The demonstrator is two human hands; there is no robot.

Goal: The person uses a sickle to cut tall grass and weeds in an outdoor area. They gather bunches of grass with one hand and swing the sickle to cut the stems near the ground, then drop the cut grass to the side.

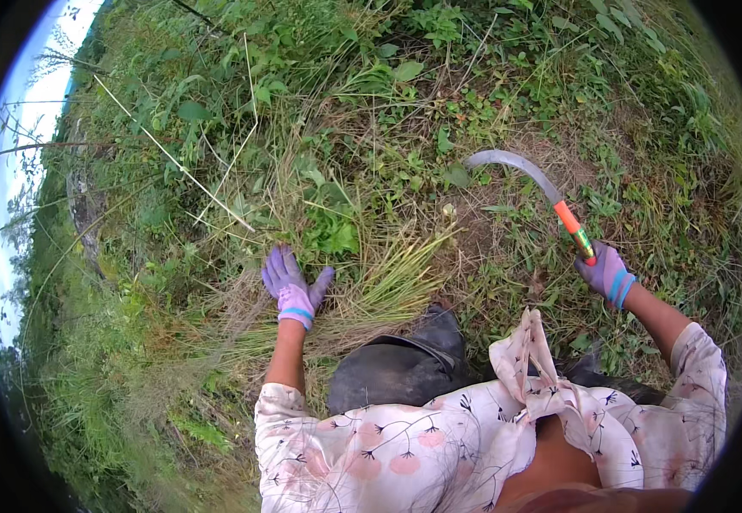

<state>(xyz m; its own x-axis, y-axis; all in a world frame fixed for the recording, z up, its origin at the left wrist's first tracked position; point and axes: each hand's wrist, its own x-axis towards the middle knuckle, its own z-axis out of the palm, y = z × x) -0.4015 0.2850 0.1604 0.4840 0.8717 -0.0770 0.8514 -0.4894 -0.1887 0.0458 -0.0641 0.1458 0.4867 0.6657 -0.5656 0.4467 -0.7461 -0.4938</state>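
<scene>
My left hand [295,284], in a purple and pink glove with a blue cuff band, is spread with its fingers apart beside a bundle of cut grass stalks [403,279]. My right hand [604,272], in a matching glove, grips the orange handle of a sickle [528,168]. The sickle's curved grey blade points up and to the left, over low plants and bare soil. The grass stalks lie between my hands, just in front of my dark knee and boot [438,330]. Whether my left palm touches the grass below it, I cannot tell.
Leafy green weeds [409,70] grow thickly ahead. Long dry stems [172,157] stick up at the left, near my left hand. A grey rock [84,192] shows farther left, with sky beyond. A patch of brown soil [473,221] lies between the stalks and the sickle.
</scene>
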